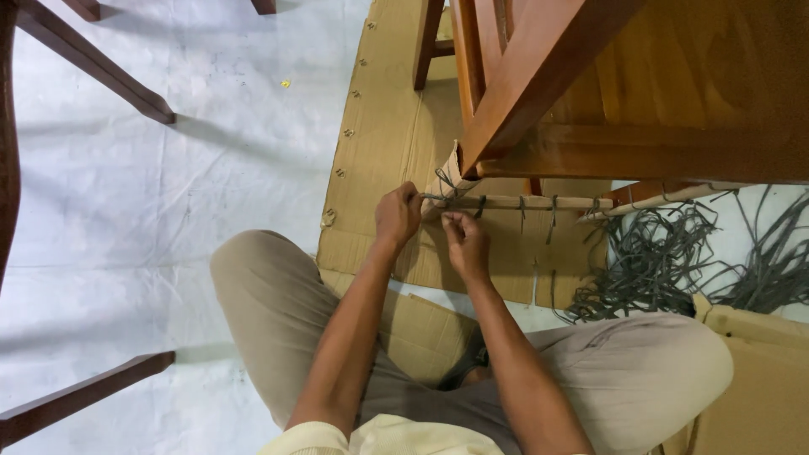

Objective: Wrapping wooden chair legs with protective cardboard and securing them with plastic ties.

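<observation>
A thin pale wooden rail (539, 203) runs across the bottom of a brown wooden chair (590, 93), with grey cord (449, 187) looped and knotted around it at several spots. My left hand (398, 214) is closed around the rail's left end, gripping cord there. Just to its right, my right hand (463, 240) pinches a strand of the cord below the rail. Both hands are close together near the chair's front leg. My knees in beige trousers spread out below.
Flattened brown cardboard (383, 135) lies under the chair on a white floor sheet (168, 211). A tangle of loose grey cord strips (666, 261) sits at the right. Dark wooden chair legs (93, 63) stand at the left, with another leg (80, 396) low down. A cardboard box (758, 371) is at lower right.
</observation>
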